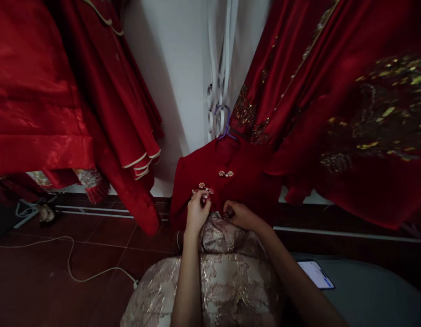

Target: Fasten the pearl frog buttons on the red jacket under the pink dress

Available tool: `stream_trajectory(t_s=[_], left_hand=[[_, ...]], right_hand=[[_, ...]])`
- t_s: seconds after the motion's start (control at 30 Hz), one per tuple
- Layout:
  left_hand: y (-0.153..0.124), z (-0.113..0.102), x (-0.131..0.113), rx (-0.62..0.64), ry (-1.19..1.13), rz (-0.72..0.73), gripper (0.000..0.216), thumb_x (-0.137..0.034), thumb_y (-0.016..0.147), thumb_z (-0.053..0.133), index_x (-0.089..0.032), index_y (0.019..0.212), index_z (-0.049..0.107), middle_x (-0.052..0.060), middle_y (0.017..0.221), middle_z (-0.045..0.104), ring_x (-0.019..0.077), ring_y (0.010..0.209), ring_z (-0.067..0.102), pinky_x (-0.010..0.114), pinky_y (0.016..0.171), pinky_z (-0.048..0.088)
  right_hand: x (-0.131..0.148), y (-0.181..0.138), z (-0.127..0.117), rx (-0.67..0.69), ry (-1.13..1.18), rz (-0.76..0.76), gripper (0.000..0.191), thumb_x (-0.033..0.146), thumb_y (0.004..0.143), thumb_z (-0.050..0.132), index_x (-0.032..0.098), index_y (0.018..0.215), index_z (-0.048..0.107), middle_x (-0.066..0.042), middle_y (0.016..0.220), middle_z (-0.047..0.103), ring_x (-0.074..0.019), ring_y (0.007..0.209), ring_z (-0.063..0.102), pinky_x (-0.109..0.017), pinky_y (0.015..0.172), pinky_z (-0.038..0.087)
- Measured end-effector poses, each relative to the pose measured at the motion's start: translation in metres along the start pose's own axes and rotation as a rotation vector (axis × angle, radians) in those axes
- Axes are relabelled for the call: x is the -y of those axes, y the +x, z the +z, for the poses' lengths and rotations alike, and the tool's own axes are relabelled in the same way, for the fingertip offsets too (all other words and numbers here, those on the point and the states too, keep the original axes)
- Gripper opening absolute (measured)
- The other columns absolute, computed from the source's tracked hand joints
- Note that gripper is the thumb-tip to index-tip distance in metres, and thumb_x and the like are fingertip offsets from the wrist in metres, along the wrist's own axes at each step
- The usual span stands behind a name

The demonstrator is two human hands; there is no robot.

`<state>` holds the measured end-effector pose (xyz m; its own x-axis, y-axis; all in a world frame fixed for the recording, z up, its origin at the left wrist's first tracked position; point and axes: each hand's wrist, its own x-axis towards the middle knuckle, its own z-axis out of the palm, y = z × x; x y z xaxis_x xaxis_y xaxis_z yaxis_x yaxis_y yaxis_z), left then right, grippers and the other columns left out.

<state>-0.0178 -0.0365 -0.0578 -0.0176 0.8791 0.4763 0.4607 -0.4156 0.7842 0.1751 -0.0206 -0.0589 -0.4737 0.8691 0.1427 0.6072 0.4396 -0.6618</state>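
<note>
A red jacket [246, 165] hangs in front of me on a purple hanger [227, 129]. A beaded flower-shaped clasp [226, 174] sits on its upper chest, and another beaded ornament [201, 185] lies lower, to the left. My left hand [197, 211] is closed at the jacket's front, thumb and fingertips pinching the cloth beside that lower ornament. My right hand [243, 215] is closed too, its fingers curled at the jacket's lower front. A small glinting piece shows under those fingertips, too dark to make out. Shiny brocade cloth [219, 234] lies just below both hands.
Red garments [125, 113] hang on the left, and gold-sequined red ones [377, 122] on the right. A white metal rack [219, 68] stands behind the jacket. A phone [316, 274] rests on a grey surface [370, 290]. A white cable [72, 254] crosses the tiled floor.
</note>
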Motion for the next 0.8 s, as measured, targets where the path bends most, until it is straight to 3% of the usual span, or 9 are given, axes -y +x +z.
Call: stream_trajectory(t_s=[0.1,0.27,0.43,0.57,0.8], left_hand=[[0.0,0.009,-0.007,0.034,0.098,0.001,0.023,-0.013,0.075,0.052,-0.021,0.096,0.058,0.004,0.088,0.054,0.0152,0.085,0.052,0.028,0.083,0.04],[-0.005,0.014,0.008,0.033,0.184,-0.073,0.025,-0.006,0.068,0.055,-0.02,0.087,0.063,0.005,0.089,0.045,0.0161,0.088,0.049,0.031,0.088,0.039],[-0.004,0.012,0.015,0.068,0.088,-0.097,0.032,-0.008,0.069,0.055,-0.021,0.097,0.058,0.003,0.087,0.049,0.0132,0.079,0.051,0.027,0.079,0.041],[-0.002,0.014,0.015,0.055,-0.039,-0.132,0.027,-0.013,0.071,0.054,-0.018,0.097,0.049,-0.001,0.075,0.054,0.0106,0.067,0.053,0.022,0.068,0.042],[-0.002,0.013,0.015,0.084,-0.014,-0.128,0.01,-0.017,0.072,0.054,-0.018,0.082,0.054,-0.002,0.07,0.054,0.0099,0.066,0.054,0.021,0.064,0.041]], right_hand=[[-0.005,0.0,0.0,0.001,0.038,0.026,0.014,0.015,0.062,0.058,0.019,0.075,0.053,0.001,0.065,0.061,-0.0116,0.062,0.056,-0.021,0.057,0.041],[-0.001,-0.001,-0.012,-0.017,0.185,0.086,0.019,0.028,0.062,0.067,0.017,0.074,0.058,-0.001,0.066,0.064,-0.0131,0.064,0.059,-0.024,0.06,0.046],[0.027,0.004,-0.016,-0.209,0.321,0.056,0.029,0.038,0.065,0.068,0.018,0.084,0.065,-0.004,0.079,0.068,-0.0154,0.073,0.063,-0.026,0.067,0.049],[0.035,0.01,0.007,-0.338,0.358,0.023,0.027,0.038,0.069,0.066,0.019,0.088,0.065,-0.004,0.084,0.069,-0.0153,0.077,0.063,-0.027,0.072,0.05],[0.02,0.011,0.054,-0.542,0.322,-0.028,0.027,0.038,0.083,0.048,0.02,0.097,0.062,-0.008,0.096,0.062,-0.0161,0.086,0.059,-0.026,0.067,0.051]])
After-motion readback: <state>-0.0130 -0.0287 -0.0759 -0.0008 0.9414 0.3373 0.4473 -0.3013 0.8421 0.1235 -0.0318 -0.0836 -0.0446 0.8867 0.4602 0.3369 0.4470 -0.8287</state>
